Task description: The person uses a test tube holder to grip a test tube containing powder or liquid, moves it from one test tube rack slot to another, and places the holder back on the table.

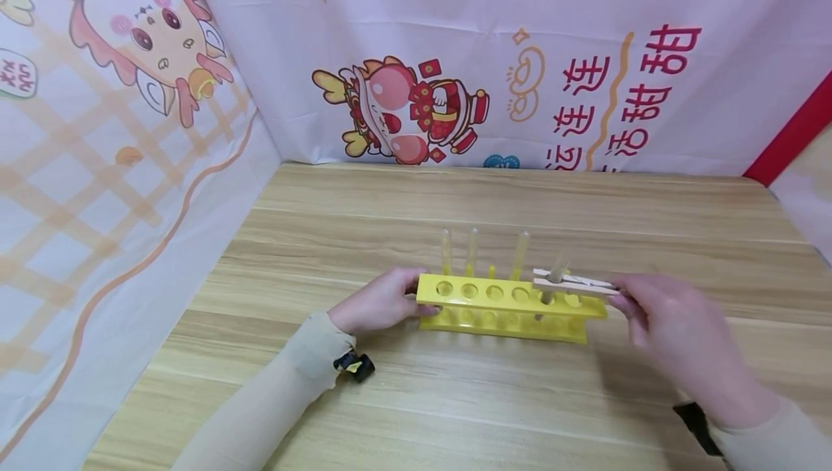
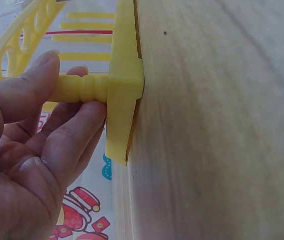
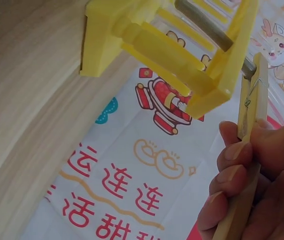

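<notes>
A yellow test tube rack (image 1: 468,296) stands on the table. At its left end my left hand (image 1: 383,303) pinches the end post (image 2: 71,89) between thumb and fingers. My right hand (image 1: 682,337) holds a wooden test tube clamp (image 1: 588,284) at the rack's right side, fingers curled round its handle in the right wrist view. The clamp's jaws stand around a test tube (image 1: 557,269) near its top. That tube passes down through a hole toward the right end of the rack, and its lower part looks greyish in the right wrist view.
Three clear test tubes (image 1: 522,251) stand upside down on pegs along the rack's back side. A bare yellow peg (image 1: 492,271) shows between them. The wood-grain table (image 1: 364,218) meets a printed cloth (image 1: 273,59) at the back and left.
</notes>
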`<state>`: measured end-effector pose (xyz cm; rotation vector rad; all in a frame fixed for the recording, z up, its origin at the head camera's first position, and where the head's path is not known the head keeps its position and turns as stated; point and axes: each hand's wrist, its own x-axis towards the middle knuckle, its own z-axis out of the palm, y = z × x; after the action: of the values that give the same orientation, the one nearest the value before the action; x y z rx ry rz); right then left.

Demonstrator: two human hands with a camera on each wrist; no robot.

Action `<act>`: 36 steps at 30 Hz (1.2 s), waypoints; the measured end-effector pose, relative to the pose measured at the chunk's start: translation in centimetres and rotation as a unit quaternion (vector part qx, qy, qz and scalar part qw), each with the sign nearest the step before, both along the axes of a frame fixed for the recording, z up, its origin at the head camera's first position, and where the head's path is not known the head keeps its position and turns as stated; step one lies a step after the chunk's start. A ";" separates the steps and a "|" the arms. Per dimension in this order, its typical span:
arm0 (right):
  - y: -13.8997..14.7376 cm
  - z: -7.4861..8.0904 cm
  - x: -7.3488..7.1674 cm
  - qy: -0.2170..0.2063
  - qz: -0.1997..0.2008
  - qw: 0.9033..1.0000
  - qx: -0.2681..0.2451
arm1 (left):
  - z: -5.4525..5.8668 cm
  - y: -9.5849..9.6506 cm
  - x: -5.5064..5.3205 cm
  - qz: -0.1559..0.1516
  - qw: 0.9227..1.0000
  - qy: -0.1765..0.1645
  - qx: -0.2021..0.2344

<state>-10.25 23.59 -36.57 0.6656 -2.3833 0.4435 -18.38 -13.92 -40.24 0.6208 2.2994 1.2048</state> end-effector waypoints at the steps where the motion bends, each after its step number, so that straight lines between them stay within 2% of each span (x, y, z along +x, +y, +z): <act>1: 0.0 -0.1 0.0 0.001 0.000 1.000 -0.001 | 0.0 0.0 0.0 0.000 1.000 0.000 0.000; 24: -0.2 -1.5 0.1 0.013 -0.008 1.000 -0.005 | -0.3 0.0 -0.1 -0.004 1.000 0.006 0.010; 36: -0.2 -1.5 0.2 0.012 -0.012 1.000 -0.009 | -0.3 0.0 -0.1 -0.007 1.000 0.010 0.016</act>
<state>-10.09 23.42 -38.12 0.6300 -2.3598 0.4451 -18.46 -13.93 -40.56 0.6610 2.2932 1.2359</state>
